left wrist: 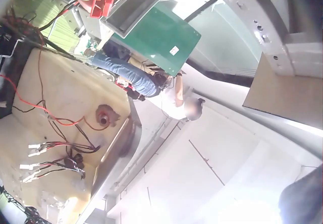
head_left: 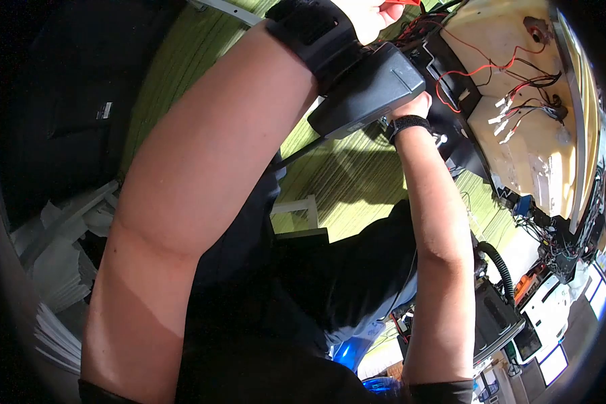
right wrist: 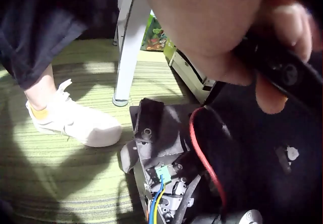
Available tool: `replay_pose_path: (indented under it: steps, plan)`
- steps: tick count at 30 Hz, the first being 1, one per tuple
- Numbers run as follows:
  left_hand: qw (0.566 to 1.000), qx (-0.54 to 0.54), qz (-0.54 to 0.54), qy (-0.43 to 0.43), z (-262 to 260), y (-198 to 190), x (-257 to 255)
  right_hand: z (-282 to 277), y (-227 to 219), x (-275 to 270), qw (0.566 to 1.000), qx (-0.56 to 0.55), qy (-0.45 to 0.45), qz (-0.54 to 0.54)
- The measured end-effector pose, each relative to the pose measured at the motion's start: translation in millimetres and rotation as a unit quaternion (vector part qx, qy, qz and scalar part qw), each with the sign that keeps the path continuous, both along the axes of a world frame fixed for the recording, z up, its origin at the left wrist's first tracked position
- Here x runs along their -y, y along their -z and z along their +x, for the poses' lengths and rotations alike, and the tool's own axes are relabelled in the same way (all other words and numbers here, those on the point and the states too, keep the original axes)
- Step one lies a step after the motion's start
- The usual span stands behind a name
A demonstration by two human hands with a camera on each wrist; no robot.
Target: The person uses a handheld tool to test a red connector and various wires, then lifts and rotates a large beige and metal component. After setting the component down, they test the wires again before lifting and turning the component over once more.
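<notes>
At the top edge of the head view my left hand (head_left: 367, 20) pinches a red plastic piece (head_left: 405, 3). The left wrist view shows this red piece (left wrist: 103, 2) as narrow and slotted, with the thumb on its side and dark and red wires close by. My right hand (head_left: 416, 106) is partly hidden behind a black box on the left wrist. In the right wrist view its fingers curl round a black bar (right wrist: 287, 72) with a round mark. Below that hand lies a black frame (right wrist: 156, 118) with a green connector (right wrist: 163, 174) and a red cable (right wrist: 204, 156).
A cream moulded panel (head_left: 512, 60) with hanging wires and white connectors (head_left: 501, 121) stands at the right. A white table leg (right wrist: 126, 47) and a white shoe (right wrist: 75, 118) are on the green striped carpet (right wrist: 91, 168). Another person (left wrist: 174, 100) is near a green board (left wrist: 159, 37).
</notes>
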State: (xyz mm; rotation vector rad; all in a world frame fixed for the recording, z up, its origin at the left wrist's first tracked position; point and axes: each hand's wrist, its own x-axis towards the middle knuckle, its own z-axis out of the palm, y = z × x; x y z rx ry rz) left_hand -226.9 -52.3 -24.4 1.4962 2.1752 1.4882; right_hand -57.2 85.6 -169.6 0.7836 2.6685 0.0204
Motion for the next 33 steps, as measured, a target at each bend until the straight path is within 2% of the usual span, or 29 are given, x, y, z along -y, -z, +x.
replay_pose_path:
  steps: [3, 4, 5, 6, 7, 8, 9, 10, 11, 12, 15, 17, 18, 20, 21, 22, 24, 25, 26, 28, 29, 30, 32, 33]
  plan:
    - [0.999, 0.014, -0.039, 0.000, -2, -1, -3, 0, 2, 2, 1.000, -0.010, 0.005, 0.027]
    - [0.997, 0.074, -0.034, 0.017, -2, 0, -3, 0, 5, -1, 1.000, -0.011, 0.003, 0.029]
    - [0.990, 0.134, -0.029, 0.034, -4, 2, -4, 2, 21, -7, 0.996, -0.068, -0.022, 0.053]
    - [0.990, 0.134, -0.028, 0.032, -2, -2, -3, 5, 40, -14, 0.988, -0.126, -0.048, 0.076]
    - [0.999, -0.002, -0.044, -0.020, 2, -6, -1, 5, 65, -23, 0.980, -0.196, 0.028, 0.025]
    - [0.986, -0.138, -0.060, -0.071, 4, -10, 0, 2, 61, -20, 0.980, -0.197, 0.026, 0.023]
    - [0.987, -0.149, -0.019, -0.050, 2, -6, 1, -2, 54, -17, 0.972, -0.212, 0.089, -0.041]
    - [0.987, -0.150, -0.021, -0.052, 3, -7, 2, -7, 40, -13, 0.957, -0.225, 0.151, -0.104]
    - [0.988, -0.145, -0.025, -0.049, 6, -10, 2, -21, -14, 13, 0.995, 0.017, 0.094, 0.038]
    - [0.989, -0.140, -0.029, -0.046, 8, -13, 2, -21, 11, -1, 0.996, -0.014, 0.057, 0.063]
    - [0.984, -0.165, -0.022, -0.060, 8, -5, 1, -21, 8, 0, 0.995, -0.014, 0.090, 0.035]
    - [0.984, -0.170, -0.011, -0.054, 7, -5, 1, -20, 5, -3, 0.992, -0.010, 0.115, -0.054]
    - [0.984, -0.171, -0.012, -0.056, 7, -8, 2, -21, 6, -1, 0.992, -0.011, 0.112, -0.056]
    - [0.986, -0.150, -0.049, -0.053, 8, -12, 1, -22, 9, 6, 0.996, 0.064, 0.050, 0.046]
    - [0.984, -0.151, -0.083, -0.056, 9, -14, 1, -26, -28, 12, 0.993, 0.072, 0.084, -0.043]
    - [0.983, -0.151, -0.083, -0.056, 9, -17, 2, -25, -21, 15, 0.993, 0.073, 0.084, -0.044]
    - [0.988, -0.100, -0.113, -0.037, 8, -21, 2, -23, -4, 22, 0.968, -0.124, 0.215, -0.037]
    - [0.988, -0.100, -0.113, -0.037, 8, -18, 1, -29, -23, 23, 0.973, -0.067, 0.211, -0.065]
    - [0.988, -0.119, -0.087, -0.046, 8, -15, 1, -33, -36, 27, 0.973, -0.067, 0.211, -0.066]
    - [0.987, -0.138, -0.061, -0.055, 7, -9, 1, -35, -47, 33, 0.955, -0.160, 0.230, -0.092]
    - [0.984, -0.160, -0.045, -0.061, 6, -6, 1, -36, -33, 30, 0.939, -0.202, 0.257, -0.111]
    - [0.981, -0.181, -0.029, -0.067, 6, -6, 1, -36, -33, 30, 0.939, -0.201, 0.257, -0.111]
    - [0.983, -0.171, -0.029, -0.064, 6, -6, 2, -33, -34, 31, 0.890, -0.306, 0.288, -0.175]
    - [0.985, -0.161, -0.029, -0.062, 6, -11, 3, -31, -28, 32, 0.885, -0.363, 0.248, -0.152]
